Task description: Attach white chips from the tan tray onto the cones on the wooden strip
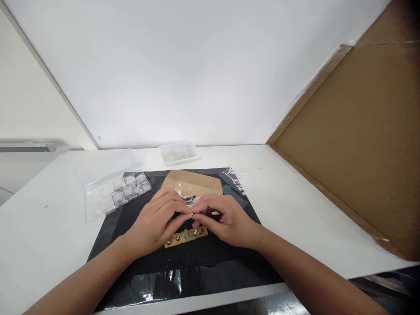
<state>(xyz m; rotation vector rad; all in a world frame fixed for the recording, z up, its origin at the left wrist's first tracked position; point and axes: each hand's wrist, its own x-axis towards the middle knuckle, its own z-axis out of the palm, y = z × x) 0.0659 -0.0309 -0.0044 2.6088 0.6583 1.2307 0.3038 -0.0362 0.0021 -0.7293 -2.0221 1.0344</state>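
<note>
Fingers [169, 204] of the left hand [147, 223] and right hand [234, 221] meet, pinching a tiny, mostly hidden piece [192, 215] over a black mat [154, 269]. Just nearer lies a yellowish strip [182, 241]; beyond, brown paper [197, 177]. A clear compartment box [123, 195] overlaps the mat's far left corner; a translucent tub [181, 162] stands near the surface's [311, 214] far edge.

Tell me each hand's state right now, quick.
Left hand: closed, pinching a tiny piece at the fingertips.
Right hand: closed, pinching the same tiny piece.

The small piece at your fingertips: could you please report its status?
Left hand, right hand: pinching together. Piece: tiny, between them, mostly hidden. Nothing seen in the way.
</note>
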